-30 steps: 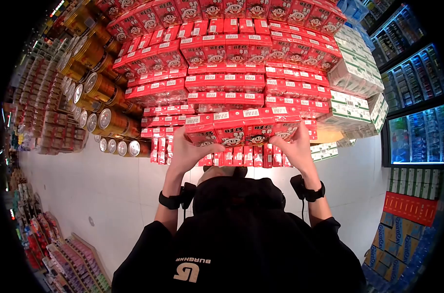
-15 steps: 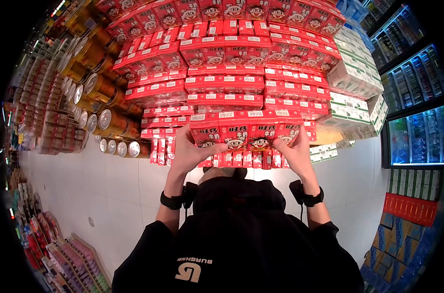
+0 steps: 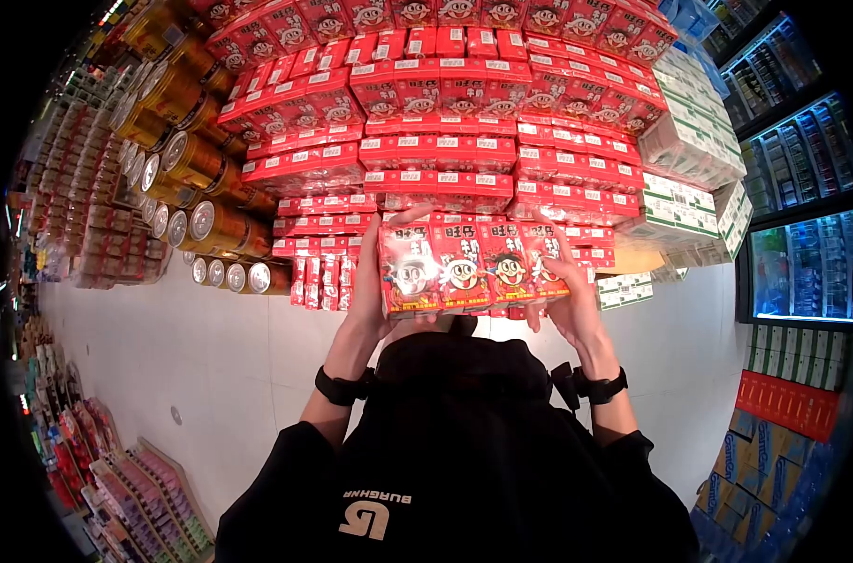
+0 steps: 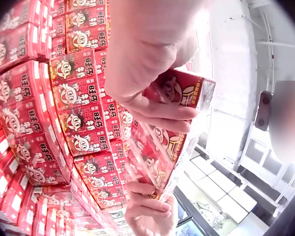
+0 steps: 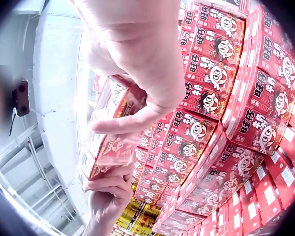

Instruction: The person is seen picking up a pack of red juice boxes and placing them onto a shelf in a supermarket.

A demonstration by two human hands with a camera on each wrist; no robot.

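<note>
A shrink-wrapped pack of red milk cartons is held up before the chest, its cartoon-face fronts turned up to the head view. My left hand grips its left end, one finger lying along the top edge. At the right end, my right hand holds it with fingers showing under the lower edge. In the left wrist view, the left hand's fingers lie across the wrapped pack. The right wrist view shows the right hand curled over one end and the left hand at the other.
Stacked red milk packs rise in front. Gold cans stand left of them, and white-green cartons right. Lit drink coolers and boxes line the far right. Pale floor lies around the person.
The pack has tilted so its front faces up more, and it has come slightly down toward the body. Both hands have shifted their hold, with the thumbs moved off the front.
</note>
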